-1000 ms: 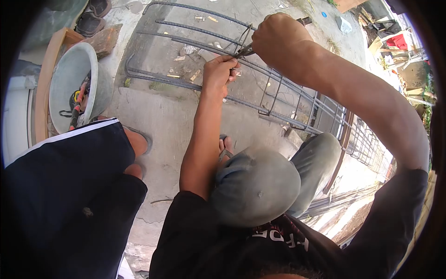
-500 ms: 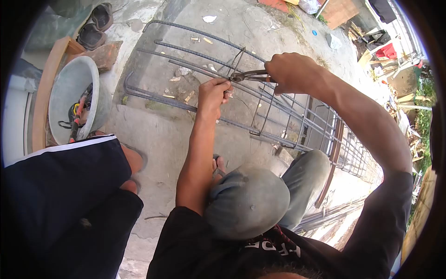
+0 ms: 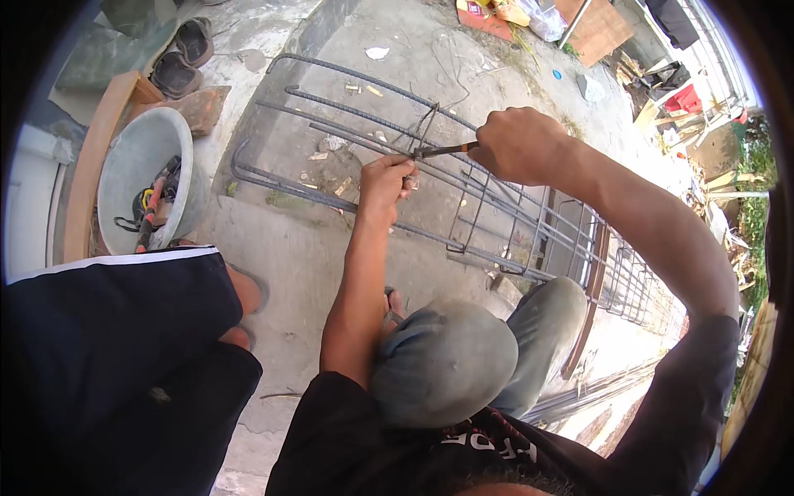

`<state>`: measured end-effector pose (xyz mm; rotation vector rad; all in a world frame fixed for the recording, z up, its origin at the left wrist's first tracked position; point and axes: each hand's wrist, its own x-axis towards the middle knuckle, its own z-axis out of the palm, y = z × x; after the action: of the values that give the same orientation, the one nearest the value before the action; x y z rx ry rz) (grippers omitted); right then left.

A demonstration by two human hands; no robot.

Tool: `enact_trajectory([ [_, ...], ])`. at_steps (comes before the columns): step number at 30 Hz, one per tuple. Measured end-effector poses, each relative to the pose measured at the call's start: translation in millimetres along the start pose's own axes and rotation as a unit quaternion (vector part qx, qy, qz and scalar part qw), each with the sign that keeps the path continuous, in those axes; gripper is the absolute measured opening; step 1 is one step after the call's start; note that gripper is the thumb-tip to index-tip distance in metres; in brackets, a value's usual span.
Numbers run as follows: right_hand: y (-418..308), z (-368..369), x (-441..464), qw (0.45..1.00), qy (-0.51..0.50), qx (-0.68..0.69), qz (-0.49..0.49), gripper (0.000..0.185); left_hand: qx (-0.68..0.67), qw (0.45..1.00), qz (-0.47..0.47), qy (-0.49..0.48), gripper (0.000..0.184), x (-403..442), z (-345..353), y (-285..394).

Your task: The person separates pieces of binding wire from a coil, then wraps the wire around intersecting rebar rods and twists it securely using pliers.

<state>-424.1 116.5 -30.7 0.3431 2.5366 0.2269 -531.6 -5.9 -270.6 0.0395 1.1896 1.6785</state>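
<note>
Pincers are gripped in my right hand, its fingers wrapped round the handles. Their jaws sit against a joint of the rebar cage, and the tool shows nearly edge-on. Just beside the jaws, my left hand is closed with its fingertips at the same joint, on the rebar there. Its fingers partly hide what lies between them. The cage has long ribbed bars with hooked ends on the left and square stirrups along its length. Both my knees, in faded jeans, are bent below it.
At left, a person in dark shorts stands close by. A grey bucket there holds a red-and-black tool and a tape measure. Sandals lie behind it. Debris and a board are at upper right.
The pincers have turned in my right hand, from showing both handles apart to almost edge-on. My left hand stays at the joint. The whole view has shifted slightly.
</note>
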Motion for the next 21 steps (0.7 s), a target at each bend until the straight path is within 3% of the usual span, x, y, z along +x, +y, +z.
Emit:
enact_trajectory([
  [3, 8.6, 3.8, 8.7, 0.988, -0.087, 0.115, 0.051, 0.03, -0.006, 1.0, 0.002, 0.011, 0.009, -5.9, 3.8, 4.9],
  [6, -0.6, -3.3, 9.5, 0.997, -0.072, 0.024, 0.002, 0.022, -0.005, 1.0, 0.002, 0.027, 0.007, -9.2, 0.7, 4.0],
  [7, -3.3, -2.5, 10.1, 0.995, -0.048, -0.083, -0.036, 0.015, -0.003, 1.0, 0.001, 0.027, 0.007, -6.9, 1.5, 2.4],
  [10, -3.7, 12.4, 12.4, 0.983, 0.089, -0.147, -0.058, 0.013, 0.006, 1.0, -0.005, 0.023, 0.008, -3.9, 2.8, 1.6],
  [14, 8.5, 9.0, 6.7, 0.901, 0.246, -0.273, -0.229, 0.014, 0.008, 1.0, 0.006, 0.006, 0.011, -1.3, 3.8, 1.5],
  [16, 6.4, 4.9, 8.4, 0.904, 0.267, -0.279, -0.182, 0.017, 0.017, 1.0, 0.012, 0.009, 0.01, -0.8, 4.2, -0.1],
  [18, 6.2, 8.4, 13.0, 0.942, 0.197, -0.232, -0.137, 0.017, 0.004, 1.0, 0.009, 0.014, 0.008, -1.7, 2.4, -1.4],
  [21, 0.7, -11.1, 8.4, 0.997, 0.017, -0.067, -0.046, 0.022, -0.002, 1.0, 0.011, 0.01, 0.007, 1.4, 0.3, -6.2],
])
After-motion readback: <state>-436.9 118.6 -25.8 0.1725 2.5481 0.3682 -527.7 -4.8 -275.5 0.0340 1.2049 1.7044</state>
